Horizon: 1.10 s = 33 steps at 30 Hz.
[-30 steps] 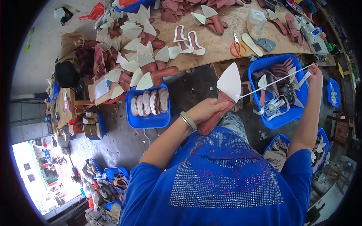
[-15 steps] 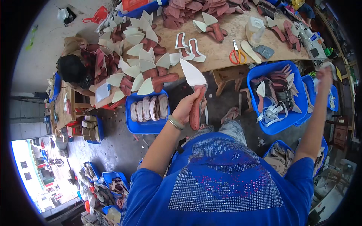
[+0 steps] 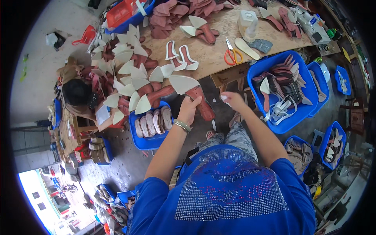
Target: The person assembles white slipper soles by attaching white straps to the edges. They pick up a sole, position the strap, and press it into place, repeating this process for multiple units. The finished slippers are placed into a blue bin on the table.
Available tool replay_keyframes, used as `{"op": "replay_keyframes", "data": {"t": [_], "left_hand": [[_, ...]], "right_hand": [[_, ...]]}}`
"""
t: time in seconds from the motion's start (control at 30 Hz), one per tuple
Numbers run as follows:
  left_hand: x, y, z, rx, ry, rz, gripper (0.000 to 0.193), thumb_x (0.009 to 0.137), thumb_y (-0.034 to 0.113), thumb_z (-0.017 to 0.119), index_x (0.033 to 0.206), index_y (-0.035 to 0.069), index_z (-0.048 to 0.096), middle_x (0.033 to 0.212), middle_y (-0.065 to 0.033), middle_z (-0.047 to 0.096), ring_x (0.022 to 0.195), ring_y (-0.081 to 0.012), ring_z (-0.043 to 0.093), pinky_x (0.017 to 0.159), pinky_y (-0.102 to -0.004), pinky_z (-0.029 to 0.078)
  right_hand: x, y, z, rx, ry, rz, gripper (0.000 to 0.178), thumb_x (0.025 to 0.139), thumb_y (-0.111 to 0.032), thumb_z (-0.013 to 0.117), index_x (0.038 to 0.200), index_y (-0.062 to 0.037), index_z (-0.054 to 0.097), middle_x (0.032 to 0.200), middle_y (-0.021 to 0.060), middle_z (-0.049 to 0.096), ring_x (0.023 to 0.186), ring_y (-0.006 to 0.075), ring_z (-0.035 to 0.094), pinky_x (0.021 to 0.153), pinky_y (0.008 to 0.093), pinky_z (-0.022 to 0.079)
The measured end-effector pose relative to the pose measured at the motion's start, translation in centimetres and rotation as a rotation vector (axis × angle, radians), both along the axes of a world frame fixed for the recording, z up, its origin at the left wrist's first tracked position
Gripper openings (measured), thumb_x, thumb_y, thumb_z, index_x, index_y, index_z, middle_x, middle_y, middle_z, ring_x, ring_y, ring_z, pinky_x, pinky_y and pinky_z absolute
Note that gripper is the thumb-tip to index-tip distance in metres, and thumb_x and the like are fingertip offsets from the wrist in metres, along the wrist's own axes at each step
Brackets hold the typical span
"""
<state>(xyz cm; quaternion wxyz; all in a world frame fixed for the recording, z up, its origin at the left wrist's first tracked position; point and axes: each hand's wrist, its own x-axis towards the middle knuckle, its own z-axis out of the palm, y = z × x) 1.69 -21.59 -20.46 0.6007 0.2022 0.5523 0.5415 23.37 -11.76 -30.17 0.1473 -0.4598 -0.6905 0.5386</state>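
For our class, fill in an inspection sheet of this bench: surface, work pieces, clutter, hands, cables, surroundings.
Surface: wooden table, partly covered.
Work pieces: one red-brown sole with a pale tip, held; similar soles heaped on the table's left.
Clutter: scissors and clear jug on the table.
Hands: left hand grips the sole; right hand, apart from it, pinches a white scrap, too small to identify.
Cables: nothing clearly seen.
Surroundings: blue tub of soles at right; another person at far left.

From mid-length of the wood table's near edge, I see white-tipped soles crowding nine o'clock, white-rimmed pieces at ten, a red heap at eleven, two more soles near twelve, a jug at one, scissors and an insole toward two.
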Motion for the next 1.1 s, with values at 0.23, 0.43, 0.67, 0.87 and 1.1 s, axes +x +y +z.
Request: {"op": "replay_keyframes", "data": {"t": [0.23, 0.43, 0.67, 0.87, 1.1], "left_hand": [[2.2, 10.0, -2.8, -0.124, -0.011, 0.096, 0.015, 0.086, 0.008, 0.061, 0.099, 0.006, 0.054, 0.097, -0.0044, 0.061, 0.087, -0.0178, 0.062, 0.076, -0.0352, 0.052], [2.3, 19.6, -10.0, -0.226, -0.086, 0.210, 0.011, 0.078, -0.001, 0.058, 0.083, 0.008, 0.053, 0.078, -0.0039, 0.056, 0.068, -0.0171, 0.056, 0.053, -0.0294, 0.042], [2.4, 27.9, -14.9, -0.306, -0.066, 0.290, 0.022, 0.083, -0.006, 0.047, 0.101, 0.005, 0.055, 0.095, -0.0088, 0.059, 0.088, -0.0237, 0.058, 0.084, -0.0401, 0.049], [0.7, 29.2, -16.6, -0.297, 0.021, 0.215, 0.026, 0.081, -0.005, 0.050, 0.105, 0.005, 0.056, 0.100, -0.0071, 0.059, 0.094, -0.0224, 0.057, 0.088, -0.0373, 0.045], [3.5, 27.7, -10.8, -0.359, 0.137, 0.123, 0.018, 0.091, 0.015, 0.053, 0.106, 0.006, 0.055, 0.102, -0.0040, 0.058, 0.098, -0.0168, 0.053, 0.091, -0.0333, 0.037]], "right_hand": [[4.5, -3.2, -6.1, 0.242, -0.349, 0.217, 0.036, 0.077, -0.014, 0.059, 0.113, -0.0087, 0.060, 0.101, 0.0193, 0.063, 0.099, 0.0346, 0.059, 0.085, 0.0444, 0.046], [13.8, -6.3, -3.8, 0.083, -0.371, 0.210, 0.027, 0.080, -0.017, 0.057, 0.104, -0.0087, 0.065, 0.101, 0.0152, 0.065, 0.095, 0.0326, 0.061, 0.083, 0.0433, 0.048], [22.7, -5.9, -2.9, -0.038, -0.340, -0.349, 0.021, 0.080, -0.015, 0.058, 0.098, -0.0078, 0.068, 0.091, 0.0152, 0.067, 0.084, 0.0330, 0.064, 0.077, 0.0406, 0.050], [27.0, -1.9, -7.7, -0.232, -0.419, -0.652, 0.024, 0.079, -0.019, 0.063, 0.099, -0.0063, 0.068, 0.093, 0.0152, 0.067, 0.086, 0.0306, 0.064, 0.077, 0.0392, 0.050], [28.0, -1.8, -16.7, -0.440, -0.377, -0.799, 0.051, 0.066, -0.020, 0.076, 0.113, -0.0025, 0.061, 0.110, 0.0163, 0.063, 0.100, 0.0302, 0.061, 0.085, 0.0369, 0.048]]}}
